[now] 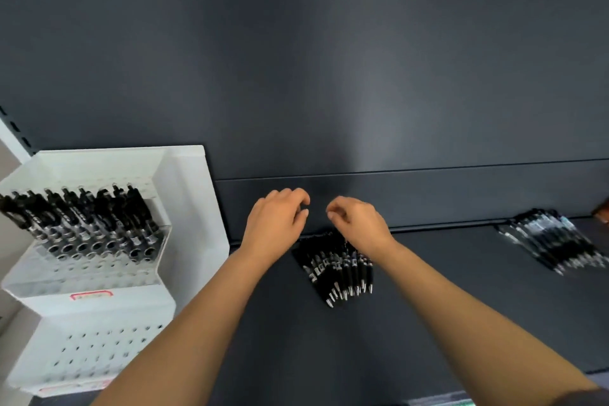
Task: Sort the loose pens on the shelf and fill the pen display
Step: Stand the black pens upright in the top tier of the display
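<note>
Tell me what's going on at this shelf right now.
A person is sorting pens on a dark shelf. Both hands, left and right, hover with fingers curled above a black pen pile; neither visibly holds a pen. A second pile lies further right. The white display at left has its top tier filled with pens; the lower tiers look empty.

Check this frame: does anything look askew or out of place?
Nothing damaged. The pen display holds pens only in its top tier; its lower holes are unfilled. Two loose pen bunches lie on the shelf.
</note>
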Available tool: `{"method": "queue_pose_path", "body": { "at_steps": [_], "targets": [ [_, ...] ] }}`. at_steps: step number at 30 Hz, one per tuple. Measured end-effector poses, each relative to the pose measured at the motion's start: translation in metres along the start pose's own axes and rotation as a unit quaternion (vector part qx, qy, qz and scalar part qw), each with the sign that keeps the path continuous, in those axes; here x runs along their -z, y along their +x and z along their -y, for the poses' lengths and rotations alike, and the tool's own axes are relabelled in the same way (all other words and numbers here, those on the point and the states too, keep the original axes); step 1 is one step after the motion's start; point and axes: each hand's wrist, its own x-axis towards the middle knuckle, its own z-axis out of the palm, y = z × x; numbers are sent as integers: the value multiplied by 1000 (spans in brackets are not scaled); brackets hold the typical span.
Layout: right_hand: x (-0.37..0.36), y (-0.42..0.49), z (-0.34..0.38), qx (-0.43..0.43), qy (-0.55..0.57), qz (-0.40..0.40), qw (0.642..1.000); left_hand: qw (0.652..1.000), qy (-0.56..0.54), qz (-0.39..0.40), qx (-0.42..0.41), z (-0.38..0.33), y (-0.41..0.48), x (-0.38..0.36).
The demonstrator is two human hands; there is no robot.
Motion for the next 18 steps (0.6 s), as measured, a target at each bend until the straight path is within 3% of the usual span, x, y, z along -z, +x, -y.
{"method": "queue_pose_path", "body": {
  "at_steps": [7, 14, 18],
  "targets": [
    [-10, 14, -47, -19, -16, 103, 994, 989, 14, 92, 111, -2, 2, -51],
    [-36, 31, -58, -73, -36, 109, 991, 948, -4, 217, 231, 5, -7, -90],
    [-50, 39, -50, -102, -76, 125, 984, 932, -11, 240, 271, 6, -5, -108]
  ]
}}
